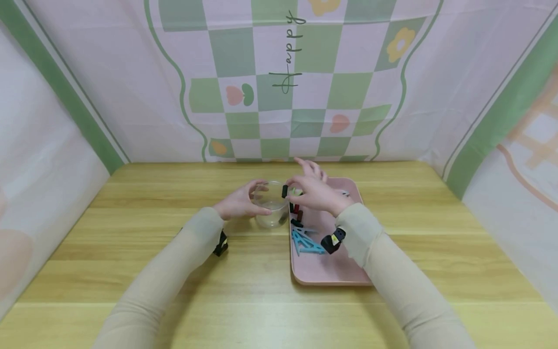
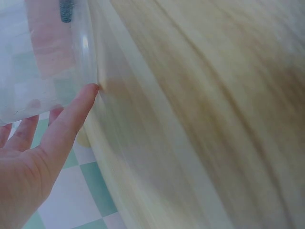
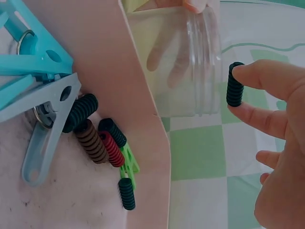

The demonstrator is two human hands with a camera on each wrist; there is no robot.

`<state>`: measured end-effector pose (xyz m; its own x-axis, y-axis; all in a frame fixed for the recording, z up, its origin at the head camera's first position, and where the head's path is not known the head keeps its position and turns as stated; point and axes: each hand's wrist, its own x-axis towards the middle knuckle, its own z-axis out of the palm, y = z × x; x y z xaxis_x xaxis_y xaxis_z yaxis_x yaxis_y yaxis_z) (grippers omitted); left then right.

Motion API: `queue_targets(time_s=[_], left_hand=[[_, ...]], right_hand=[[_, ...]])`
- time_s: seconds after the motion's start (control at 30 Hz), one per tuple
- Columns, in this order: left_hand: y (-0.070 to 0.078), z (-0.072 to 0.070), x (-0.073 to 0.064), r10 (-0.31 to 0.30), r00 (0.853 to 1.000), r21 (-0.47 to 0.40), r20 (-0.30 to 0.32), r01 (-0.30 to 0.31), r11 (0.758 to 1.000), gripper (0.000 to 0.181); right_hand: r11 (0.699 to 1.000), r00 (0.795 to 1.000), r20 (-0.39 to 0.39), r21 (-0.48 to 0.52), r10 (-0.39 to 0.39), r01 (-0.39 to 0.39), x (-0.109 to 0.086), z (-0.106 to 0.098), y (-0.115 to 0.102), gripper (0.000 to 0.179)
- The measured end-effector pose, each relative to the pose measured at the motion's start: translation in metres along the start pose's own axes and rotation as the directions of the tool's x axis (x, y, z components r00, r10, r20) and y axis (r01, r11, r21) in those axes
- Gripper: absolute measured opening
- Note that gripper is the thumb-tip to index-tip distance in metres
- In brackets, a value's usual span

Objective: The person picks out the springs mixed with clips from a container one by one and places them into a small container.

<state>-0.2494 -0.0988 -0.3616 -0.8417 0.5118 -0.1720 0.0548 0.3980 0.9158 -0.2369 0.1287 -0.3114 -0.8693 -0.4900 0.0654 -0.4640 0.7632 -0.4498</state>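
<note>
A: What does the head view show?

B: Two hands, one clear jar [image 1: 271,219] and one pink tray [image 1: 335,277] on the counter [image 1: 244,291]. The left hand [image 1: 243,201] has its grip around the jar; the right hand [image 1: 316,194] has a narrow grip, pinching one dark cylinder [image 1: 285,191] by the jar's rim. The right arm hides part of the tray.

A: And the left wrist?

B: One jar, cut off by the frame. One ribbed cylinder shows near the top; whether it's inside or beyond the clear wall, I can't tell.

A: The right wrist is clearer?

B: Yes. The pinched cylinder is short, ribbed, dark greenish, between two fingertips just outside the jar's mouth. Five more lie in the tray: three dark, one brown cylinder [image 3: 91,143], one red cylinder [image 3: 112,150].

A: Any clips?

B: One green clip [image 3: 128,164], partly covered, one pale clip [image 3: 33,163], and bright blue clips [image 3: 42,40], overlapping and cropped, so I can't count those.
</note>
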Motion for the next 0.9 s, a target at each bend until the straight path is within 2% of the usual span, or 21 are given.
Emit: queue_targets(time_s=[0.9], left_hand=[[0.000,-0.001,0.001,-0.004,1.000,-0.010,0.015,0.004,1.000,0.085]], right_hand=[[1.000,1.000,0.011,-0.006,-0.028,0.028,0.013,0.010,-0.007,0.033]])
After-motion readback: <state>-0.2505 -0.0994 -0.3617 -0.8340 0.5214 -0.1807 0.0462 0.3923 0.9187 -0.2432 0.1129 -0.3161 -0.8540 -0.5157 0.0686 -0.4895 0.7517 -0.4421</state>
